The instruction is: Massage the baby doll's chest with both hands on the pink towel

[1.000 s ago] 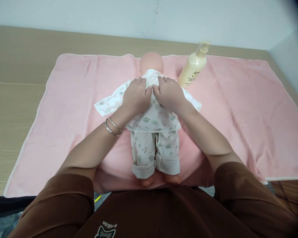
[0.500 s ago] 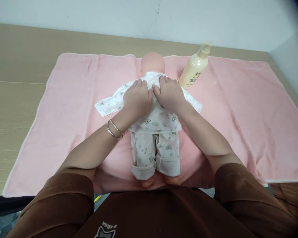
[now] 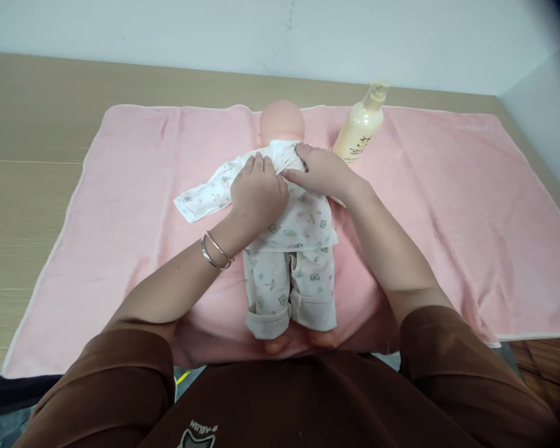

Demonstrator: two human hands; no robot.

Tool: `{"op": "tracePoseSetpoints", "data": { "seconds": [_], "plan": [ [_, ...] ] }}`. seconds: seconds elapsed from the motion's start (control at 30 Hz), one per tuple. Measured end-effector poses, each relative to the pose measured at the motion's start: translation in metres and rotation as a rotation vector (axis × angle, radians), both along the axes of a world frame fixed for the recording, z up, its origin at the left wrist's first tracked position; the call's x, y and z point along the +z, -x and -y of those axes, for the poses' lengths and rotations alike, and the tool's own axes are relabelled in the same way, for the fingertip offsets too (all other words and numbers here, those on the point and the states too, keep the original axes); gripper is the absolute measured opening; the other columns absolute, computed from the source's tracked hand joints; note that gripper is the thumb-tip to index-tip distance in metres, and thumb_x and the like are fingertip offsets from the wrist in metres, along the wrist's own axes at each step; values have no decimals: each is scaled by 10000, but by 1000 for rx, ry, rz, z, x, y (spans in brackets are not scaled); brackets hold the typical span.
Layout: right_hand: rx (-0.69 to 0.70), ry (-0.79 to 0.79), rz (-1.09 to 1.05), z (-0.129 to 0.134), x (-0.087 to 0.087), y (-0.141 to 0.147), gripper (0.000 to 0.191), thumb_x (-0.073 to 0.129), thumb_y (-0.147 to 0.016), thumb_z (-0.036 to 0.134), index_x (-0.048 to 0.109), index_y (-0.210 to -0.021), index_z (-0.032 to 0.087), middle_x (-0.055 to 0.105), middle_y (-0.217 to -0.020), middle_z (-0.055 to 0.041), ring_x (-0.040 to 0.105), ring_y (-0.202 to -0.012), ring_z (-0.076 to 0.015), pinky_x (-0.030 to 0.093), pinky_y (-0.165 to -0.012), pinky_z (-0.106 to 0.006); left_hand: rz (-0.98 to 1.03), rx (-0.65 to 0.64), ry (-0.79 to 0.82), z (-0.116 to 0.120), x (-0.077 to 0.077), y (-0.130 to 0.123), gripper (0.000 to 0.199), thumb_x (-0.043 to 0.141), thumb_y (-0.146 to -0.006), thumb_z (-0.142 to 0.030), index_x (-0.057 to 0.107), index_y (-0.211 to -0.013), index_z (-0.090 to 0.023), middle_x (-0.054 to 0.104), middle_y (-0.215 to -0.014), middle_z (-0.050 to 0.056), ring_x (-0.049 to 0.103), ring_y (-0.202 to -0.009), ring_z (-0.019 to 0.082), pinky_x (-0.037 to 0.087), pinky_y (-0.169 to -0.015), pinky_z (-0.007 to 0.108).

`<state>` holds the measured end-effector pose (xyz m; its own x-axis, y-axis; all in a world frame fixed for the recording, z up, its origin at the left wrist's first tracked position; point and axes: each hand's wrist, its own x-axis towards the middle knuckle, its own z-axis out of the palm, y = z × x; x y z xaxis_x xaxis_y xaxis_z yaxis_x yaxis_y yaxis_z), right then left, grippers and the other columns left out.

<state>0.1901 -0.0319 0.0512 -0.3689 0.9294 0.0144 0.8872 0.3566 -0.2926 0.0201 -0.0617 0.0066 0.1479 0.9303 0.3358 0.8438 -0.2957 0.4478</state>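
A baby doll (image 3: 282,121) lies face down in a white printed shirt (image 3: 298,218) and matching trousers (image 3: 270,286) with turned-up cuffs. My left hand (image 3: 260,190) rests on the left side of the doll's upper back, its fingers bent and pressed together on the shirt cloth. Across from it, my right hand (image 3: 324,171) lies on the right shoulder, thumb and fingers spread apart around bunched shirt fabric. The shirt's left sleeve is stretched out sideways; most of the right sleeve is hidden by my right hand and wrist.
A pale yellow pump bottle (image 3: 360,130) lies tilted to the right of the doll's head. Under everything is a pink blanket (image 3: 448,205) with creases, spread over a wooden table (image 3: 23,118). A pale wall (image 3: 191,37) stands behind.
My right hand has turned, and its thumb and fingers are wider apart, with the shirt bunched between them. The right sleeve's end no longer sticks out. The view has shifted slightly.
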Motion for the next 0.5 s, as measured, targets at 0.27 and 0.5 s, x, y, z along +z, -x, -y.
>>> {"op": "tracePoseSetpoints", "data": {
  "seconds": [0.27,0.5],
  "plan": [
    [-105,-181,162,33,-8,33,556,379,-1073,381,562,-1353,-63,618,-1427,-338,558,-1384,-426,408,-1179,-542,-17,-39,73,-35,3,17,359,389,-915,-216,704,-1076,-157,726,-1310,188,601,-1384,379,429,-1257,576],
    [-105,-126,149,21,-1,23,467,304,-1100,369,660,-1180,78,726,-1191,-234,678,-1166,-359,522,-988,-466,-3,-73,-14,-28,-8,13,383,353,-1018,-354,670,-1101,-154,721,-1282,203,583,-1390,378,387,-1283,575]
  ]
}}
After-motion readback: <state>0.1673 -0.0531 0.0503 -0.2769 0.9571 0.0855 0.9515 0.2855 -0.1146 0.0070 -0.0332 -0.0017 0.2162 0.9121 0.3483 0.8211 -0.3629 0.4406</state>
